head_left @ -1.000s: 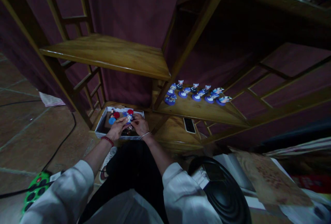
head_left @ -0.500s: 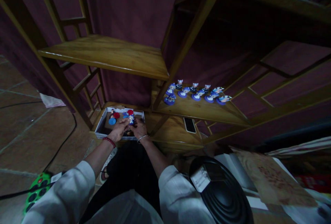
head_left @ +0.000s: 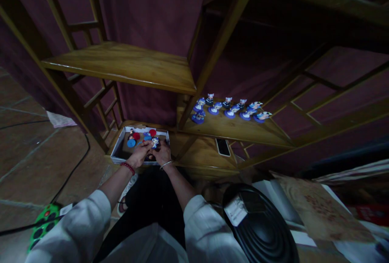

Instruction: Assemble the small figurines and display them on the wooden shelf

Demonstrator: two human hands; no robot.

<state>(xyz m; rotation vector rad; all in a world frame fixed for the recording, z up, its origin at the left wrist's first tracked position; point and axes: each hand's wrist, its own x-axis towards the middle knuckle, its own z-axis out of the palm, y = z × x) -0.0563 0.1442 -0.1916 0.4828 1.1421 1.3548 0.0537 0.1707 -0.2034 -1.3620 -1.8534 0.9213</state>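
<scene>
Between my hands, over the box, is a small white-and-blue figurine (head_left: 155, 142). My left hand (head_left: 139, 152), with a red bead bracelet at the wrist, pinches it from the left. My right hand (head_left: 163, 153), with a silvery bangle, closes on it from the right. Below them sits a shallow cardboard box (head_left: 118, 152) with white sides. Inside it lie a blue disc (head_left: 131, 143), a red disc (head_left: 152, 132), a dark-haired figurine (head_left: 131, 134) and other small pieces, some hidden by my hands.
Several purple-based figurines (head_left: 215, 108) stand in rows on the wooden shelf (head_left: 243, 127) to the right. A phone (head_left: 223, 147) lies on the lower board. A ribbed black object (head_left: 261, 226) is near my right arm; a green power strip (head_left: 44, 226) lies on the floor at left.
The figurine has tilted slightly between my fingers, and both hands have shifted a little. More of the blue pieces behind it now shows in the box. The shelf figurines stay put.
</scene>
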